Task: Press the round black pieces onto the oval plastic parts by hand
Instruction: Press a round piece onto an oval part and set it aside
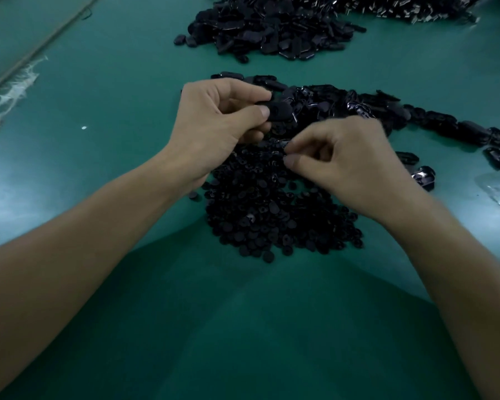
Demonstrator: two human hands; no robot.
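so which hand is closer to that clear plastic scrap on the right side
Right. The right hand is over the pile of round pieces, left of the clear plastic scrap; the left hand, holding an oval part, is farther left.

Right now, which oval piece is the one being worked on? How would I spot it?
Find the green table and the heap of round black pieces in its middle. Just beyond that heap, the left hand holds one oval plastic part. It alone is pinched between thumb and fingers; the others lie loose.

matt green table (98, 82), glossy oval plastic parts (358, 108)
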